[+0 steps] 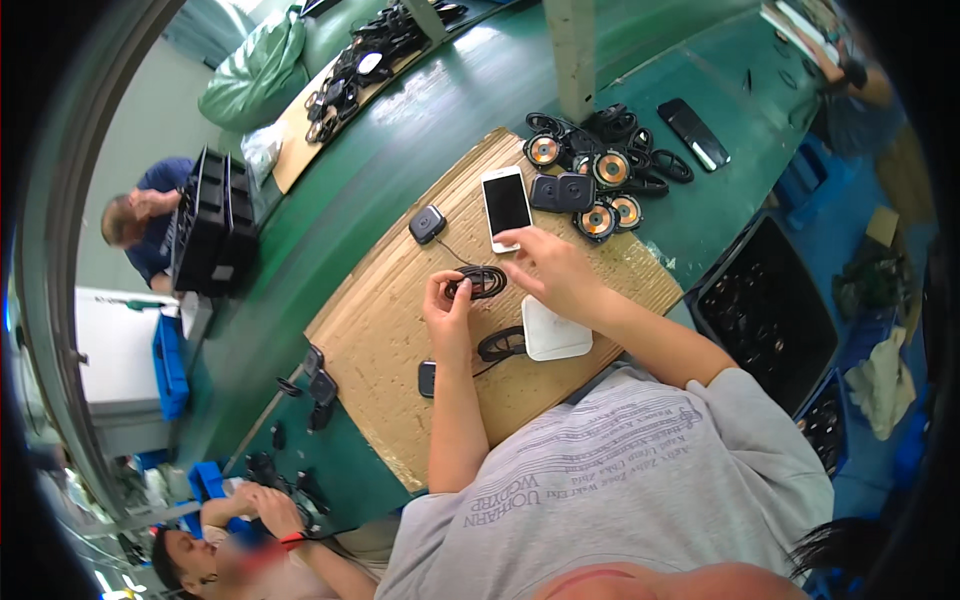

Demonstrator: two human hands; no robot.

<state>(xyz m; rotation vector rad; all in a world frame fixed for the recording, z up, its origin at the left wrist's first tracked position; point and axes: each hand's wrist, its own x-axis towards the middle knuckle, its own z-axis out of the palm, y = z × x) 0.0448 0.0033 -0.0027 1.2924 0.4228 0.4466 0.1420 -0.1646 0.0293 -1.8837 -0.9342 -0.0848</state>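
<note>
My left hand (447,305) pinches a coil of black cable (485,282) over the cardboard sheet (385,330). From that coil a thin lead runs to a square black puck (427,225) lying farther off. My right hand (553,268) has its fingers apart, with the fingertips at the lower end of a white phone (507,208) whose screen is dark; whether they touch it I cannot tell. Just below the right hand lies a white rounded-square pad (556,330). A second black cable coil (502,345) sits beside the pad, near another black puck (428,379).
Round copper-centred discs (611,168) with black cables crowd the right, beside two dark pucks (562,193) and a black phone (693,134). More pucks (321,387) lie left. A metal post (571,60) rises from the green bench. Co-workers sit left and far right; one handles black crates (215,222).
</note>
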